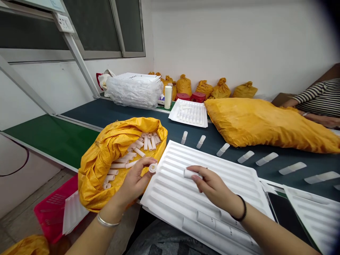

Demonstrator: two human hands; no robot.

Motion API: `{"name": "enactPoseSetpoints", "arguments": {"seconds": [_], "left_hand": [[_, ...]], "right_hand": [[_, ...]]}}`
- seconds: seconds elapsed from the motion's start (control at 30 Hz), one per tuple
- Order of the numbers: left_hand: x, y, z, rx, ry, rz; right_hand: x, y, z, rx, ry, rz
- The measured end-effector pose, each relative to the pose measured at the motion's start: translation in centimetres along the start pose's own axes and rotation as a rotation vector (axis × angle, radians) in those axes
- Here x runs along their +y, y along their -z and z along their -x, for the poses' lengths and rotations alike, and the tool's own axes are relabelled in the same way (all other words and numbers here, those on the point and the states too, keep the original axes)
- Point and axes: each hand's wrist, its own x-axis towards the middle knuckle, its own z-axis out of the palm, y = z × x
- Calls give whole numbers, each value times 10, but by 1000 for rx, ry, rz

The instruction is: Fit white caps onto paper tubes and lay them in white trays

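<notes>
My left hand (138,177) pinches a short white tube (153,168), its open round end turned toward me, beside the yellow sack. The opened yellow sack (92,177) holds several loose white tubes (139,152). Over the middle of a white ridged tray (170,198), my right hand (209,182) grips another white tube (188,173) between thumb and fingers; its far end is covered by the fingers. Several white tubes with small dark marks (205,220) lie in the tray's near grooves, partly under my right forearm.
Along the dark belt (186,150) stands a row of frosted-top tubes (245,156). Behind are a tray of tubes (188,113), a full yellow sack (265,120) and plastic-wrapped trays (134,92). A co-worker's striped sleeve (318,92) shows right; a pink basket (53,202) sits lower left.
</notes>
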Motion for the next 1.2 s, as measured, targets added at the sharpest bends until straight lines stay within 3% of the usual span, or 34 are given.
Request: {"name": "enactPoseSetpoints", "arguments": {"seconds": [0.07, 0.17, 0.27, 0.43, 0.5, 0.57, 0.63, 0.7, 0.83, 0.93, 1.1, 1.2], "left_hand": [[21, -10, 1, 44, -75, 178], [38, -13, -3, -55, -138, 50], [43, -10, -8, -122, -168, -121], [45, -7, -14, -72, -253, -198], [46, -3, -16, -40, -197, -198], [45, 2, -18, -80, -51, -164], [43, 8, -19, -179, 71, -83], [41, 11, -18, -215, 94, -34], [37, 10, -14, -82, -34, -137], [37, 7, -12, -7, -175, -253], [37, 3, -14, 67, -375, -422], [34, -1, -12, 75, -397, -443]], "right_hand": [[-7, -12, -13, 27, 53, -138], [-17, -19, -22, 68, 151, -299], [-24, -10, -27, 29, 329, -187], [-29, 7, -32, -59, 519, 40], [-29, 8, -34, -2, 536, 57], [-27, 6, -36, 63, 540, 66], [-24, 5, -40, 88, 530, 62], [-20, 4, -43, 76, 504, 57], [-13, 0, -49, 69, 424, 70], [-11, -4, -51, 64, 281, 26], [-15, -12, -54, -93, 40, -290], [-19, -16, -54, -126, -32, -399]]}}
